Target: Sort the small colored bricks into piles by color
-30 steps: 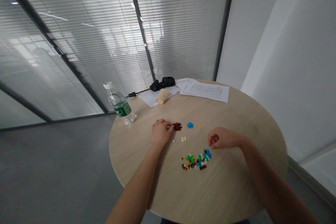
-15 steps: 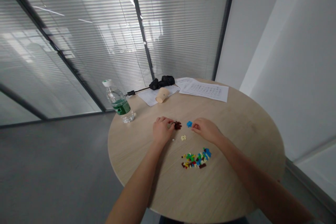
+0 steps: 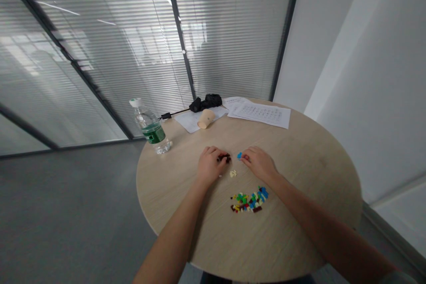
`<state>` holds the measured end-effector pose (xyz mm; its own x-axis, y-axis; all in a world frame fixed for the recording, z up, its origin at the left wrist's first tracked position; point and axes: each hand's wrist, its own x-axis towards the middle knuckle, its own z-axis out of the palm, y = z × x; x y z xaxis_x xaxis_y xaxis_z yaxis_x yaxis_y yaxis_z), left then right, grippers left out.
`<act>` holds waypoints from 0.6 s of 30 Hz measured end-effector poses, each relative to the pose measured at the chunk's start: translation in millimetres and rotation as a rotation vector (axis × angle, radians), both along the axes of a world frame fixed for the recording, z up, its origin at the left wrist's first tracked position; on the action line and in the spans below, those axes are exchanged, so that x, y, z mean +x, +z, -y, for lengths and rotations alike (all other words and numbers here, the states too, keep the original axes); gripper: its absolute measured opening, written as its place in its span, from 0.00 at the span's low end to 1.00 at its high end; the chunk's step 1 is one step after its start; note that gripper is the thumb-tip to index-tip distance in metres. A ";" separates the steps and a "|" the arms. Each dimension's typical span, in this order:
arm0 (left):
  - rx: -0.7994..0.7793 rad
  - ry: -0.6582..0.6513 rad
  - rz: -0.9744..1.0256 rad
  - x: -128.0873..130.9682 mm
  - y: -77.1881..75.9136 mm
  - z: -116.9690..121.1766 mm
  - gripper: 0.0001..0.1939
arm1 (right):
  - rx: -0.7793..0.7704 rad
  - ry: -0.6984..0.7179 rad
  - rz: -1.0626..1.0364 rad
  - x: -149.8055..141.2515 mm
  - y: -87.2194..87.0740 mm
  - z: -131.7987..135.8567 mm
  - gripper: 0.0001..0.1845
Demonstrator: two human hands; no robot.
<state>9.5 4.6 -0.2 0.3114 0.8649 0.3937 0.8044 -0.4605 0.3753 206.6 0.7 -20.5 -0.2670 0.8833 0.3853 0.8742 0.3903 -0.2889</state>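
Observation:
My left hand [image 3: 211,165] curls around a small pile of dark brown toy bricks [image 3: 226,158], its thumb and fingers on either side. Across from it, the fingers of my right hand [image 3: 259,162] are pinched together at a little cluster of blue toy bricks [image 3: 239,155] and partly cover it. Between and below the hands lies a small group of cream toy bricks [image 3: 233,173]. Nearer to me a mixed heap of toy bricks [image 3: 248,202] in green, blue, yellow, red and brown spreads over the round wooden table [image 3: 253,244].
A water bottle [image 3: 151,128] with a green label stands at the table's left edge. Farther back are a tipped paper cup [image 3: 206,119], a black bundled item [image 3: 206,102] with a cable, and printed sheets [image 3: 262,113]. A blind-covered glass partition [image 3: 233,44] rises behind.
My left hand has shifted right, with its fingers now around the brown bricks. My right hand has moved slightly left and covers more of the blue cluster.

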 end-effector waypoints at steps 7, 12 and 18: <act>-0.021 0.011 -0.015 -1.2 0.5 0.8 0.09 | -0.009 0.001 -0.049 3.1 -2.4 -1.5 0.08; -0.047 0.003 -0.007 -1.7 2.6 2.8 0.09 | -0.008 0.061 -0.056 4.3 -2.0 2.1 0.08; -0.098 -0.019 -0.033 -6.0 7.6 4.1 0.09 | -0.008 0.103 0.047 2.6 -1.8 7.7 0.09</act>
